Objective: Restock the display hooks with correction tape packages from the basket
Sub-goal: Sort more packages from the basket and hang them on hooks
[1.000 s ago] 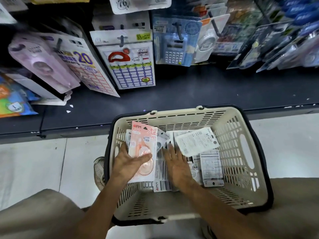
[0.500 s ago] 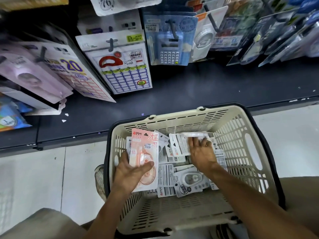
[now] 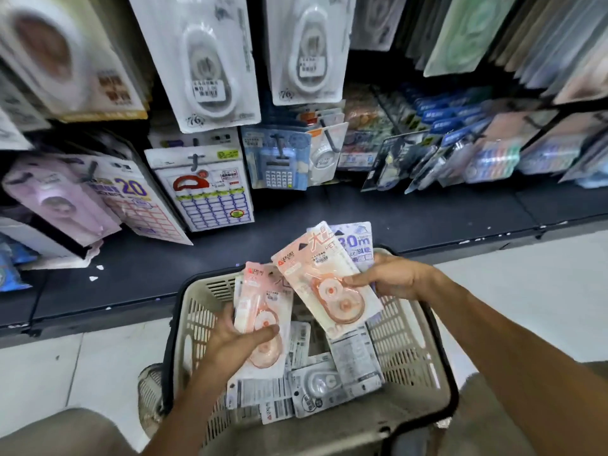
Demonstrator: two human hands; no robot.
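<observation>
My left hand (image 3: 235,337) grips a pink correction tape package (image 3: 263,307) over the left side of the beige basket (image 3: 414,350). My right hand (image 3: 393,278) pinches a second pink correction tape package (image 3: 322,274) raised above the basket, with a pale blue "30m" package (image 3: 355,245) held behind it. Several more white and grey tape packages (image 3: 316,386) lie loose in the basket bottom. White correction tape packages hang on display hooks (image 3: 210,60) above.
A dark shelf base (image 3: 362,212) runs behind the basket. Hung on hooks are label sheets (image 3: 210,195), a blue calculator pack (image 3: 279,162) and a lilac tape pack (image 3: 59,202). Blue packs (image 3: 460,153) hang at the right. White floor tiles (image 3: 49,373) lie left.
My right hand has lifted a pink package and a blue one out of the basket. The view has tilted up, showing higher hooks. My left hand keeps its pink package.
</observation>
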